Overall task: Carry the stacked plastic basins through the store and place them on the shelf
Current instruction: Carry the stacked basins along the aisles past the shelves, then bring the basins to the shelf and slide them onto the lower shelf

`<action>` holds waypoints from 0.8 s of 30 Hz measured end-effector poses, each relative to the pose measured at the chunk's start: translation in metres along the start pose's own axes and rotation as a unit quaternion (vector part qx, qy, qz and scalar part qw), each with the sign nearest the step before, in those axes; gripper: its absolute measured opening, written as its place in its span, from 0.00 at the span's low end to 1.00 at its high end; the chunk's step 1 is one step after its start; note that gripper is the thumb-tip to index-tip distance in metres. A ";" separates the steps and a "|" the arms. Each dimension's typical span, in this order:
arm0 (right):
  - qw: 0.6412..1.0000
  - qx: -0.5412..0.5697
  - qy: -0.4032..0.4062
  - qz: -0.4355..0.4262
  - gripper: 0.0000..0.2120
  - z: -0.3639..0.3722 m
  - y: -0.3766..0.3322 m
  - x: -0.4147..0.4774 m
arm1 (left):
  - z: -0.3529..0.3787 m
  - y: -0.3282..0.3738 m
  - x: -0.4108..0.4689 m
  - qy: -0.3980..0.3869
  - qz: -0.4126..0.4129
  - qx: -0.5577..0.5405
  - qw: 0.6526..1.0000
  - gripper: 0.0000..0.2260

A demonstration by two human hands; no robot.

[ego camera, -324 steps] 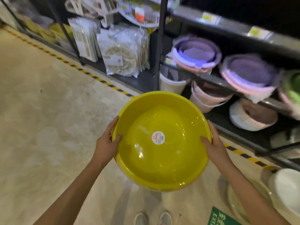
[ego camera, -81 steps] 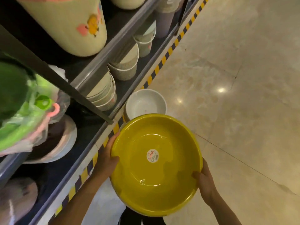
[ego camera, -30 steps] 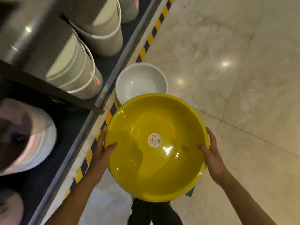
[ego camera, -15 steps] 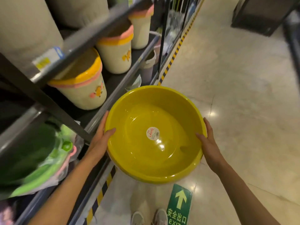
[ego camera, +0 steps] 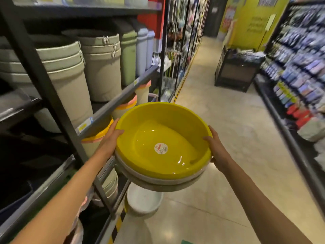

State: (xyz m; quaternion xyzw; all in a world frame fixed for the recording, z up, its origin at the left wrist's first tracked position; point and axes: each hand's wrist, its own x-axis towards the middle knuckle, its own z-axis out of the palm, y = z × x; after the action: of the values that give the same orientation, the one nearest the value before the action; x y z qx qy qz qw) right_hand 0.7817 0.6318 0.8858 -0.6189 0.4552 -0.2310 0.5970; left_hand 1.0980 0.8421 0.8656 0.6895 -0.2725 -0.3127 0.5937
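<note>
Yellow basin stack (ego camera: 163,143), prob. clear aisle (ego camera: 219,120) rt.

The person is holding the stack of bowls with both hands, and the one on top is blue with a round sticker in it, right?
Not quite. The top basin is yellow, not blue, as the head view shows. The rest holds: the left hand and right hand grip opposite sides of the stack, and a round sticker sits inside the top one.
</note>
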 end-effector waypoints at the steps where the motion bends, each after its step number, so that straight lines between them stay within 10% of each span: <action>1: 1.000 -0.007 -0.002 -0.005 0.24 -0.003 -0.008 -0.003 | 0.000 0.008 -0.003 -0.001 0.003 0.003 1.000 0.17; 24: 1.000 0.005 0.025 -0.015 0.25 0.004 -0.034 0.014 | 0.001 0.025 0.009 0.012 0.004 -0.016 1.000 0.23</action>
State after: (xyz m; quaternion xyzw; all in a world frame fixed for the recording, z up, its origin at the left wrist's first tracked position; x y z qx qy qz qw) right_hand 0.8016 0.6176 0.9134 -0.6169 0.4592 -0.2578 0.5849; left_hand 1.1036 0.8309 0.8891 0.6827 -0.2630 -0.3065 0.6089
